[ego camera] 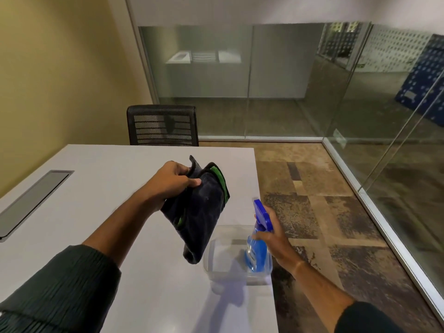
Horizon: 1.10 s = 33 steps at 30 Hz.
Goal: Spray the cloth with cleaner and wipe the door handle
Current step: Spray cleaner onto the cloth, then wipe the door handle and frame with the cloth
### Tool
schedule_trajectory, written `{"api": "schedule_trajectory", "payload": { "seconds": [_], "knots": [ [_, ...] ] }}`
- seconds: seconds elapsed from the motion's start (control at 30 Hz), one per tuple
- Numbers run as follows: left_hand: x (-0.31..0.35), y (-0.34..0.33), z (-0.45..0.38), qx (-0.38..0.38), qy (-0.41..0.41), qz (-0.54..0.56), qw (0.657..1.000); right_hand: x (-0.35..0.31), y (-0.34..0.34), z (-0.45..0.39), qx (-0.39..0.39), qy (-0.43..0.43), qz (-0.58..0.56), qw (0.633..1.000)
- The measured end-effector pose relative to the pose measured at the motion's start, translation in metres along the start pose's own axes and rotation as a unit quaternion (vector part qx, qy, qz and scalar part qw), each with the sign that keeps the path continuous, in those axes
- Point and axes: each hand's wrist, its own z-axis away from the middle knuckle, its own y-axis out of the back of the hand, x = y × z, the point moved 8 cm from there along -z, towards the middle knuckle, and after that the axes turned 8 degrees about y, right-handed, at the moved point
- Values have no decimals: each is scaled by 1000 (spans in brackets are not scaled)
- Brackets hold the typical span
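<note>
Head view looks down over a white desk, where the left hand pinches a dark folded cloth with green trim by its upper edge, thumb on top, so the rest hangs down above the desk. The right hand is wrapped around the neck of a blue spray bottle, whose base sits in or just above a clear plastic tub at the desk's corner; I cannot tell whether a finger is on the trigger. The step in hand looks like the spraying: it would go best with the nozzle turned toward the broad face of the cloth, close enough that the mist lands on fabric and not on the desk, and with the cloth held flat and steady. The cloth hangs just left of the bottle, near but apart from it. No door handle is visible.
</note>
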Motion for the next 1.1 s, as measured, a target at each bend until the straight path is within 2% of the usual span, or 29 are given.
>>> {"api": "schedule_trajectory", "payload": {
  "seconds": [0.07,0.17,0.27,0.37,0.47,0.57,0.67,0.77,0.87,0.97,1.1],
  "knots": [
    [6,-2,1,-7,-14,-13,1000,-5,8,7,-29,-13,3,1000],
    [15,-5,3,-12,-30,-26,999,-29,33,14,11,-15,28,999],
    [28,-9,6,-21,-62,-55,996,-74,55,10,72,37,120,990],
    [40,-13,11,-31,-88,-90,992,-133,47,-2,40,118,213,969],
    [54,-17,16,-36,-119,-146,981,-195,13,-13,-33,215,333,917],
    [69,-24,24,-52,-155,-194,967,-243,-33,-19,-121,311,407,850],
    [85,-27,34,-39,-215,-253,942,-261,-63,-25,-185,346,481,784],
    [98,-28,43,-22,-267,-286,920,-261,-71,-28,-214,339,520,754],
    [105,-31,50,-24,-295,-300,907,-264,-68,-27,-201,359,544,731],
    [110,-34,54,-26,-308,-299,903,-269,-65,-23,-204,363,519,746],
    [117,-39,57,-44,-320,-295,899,-267,-53,-21,-222,312,450,807]
  ]
}}
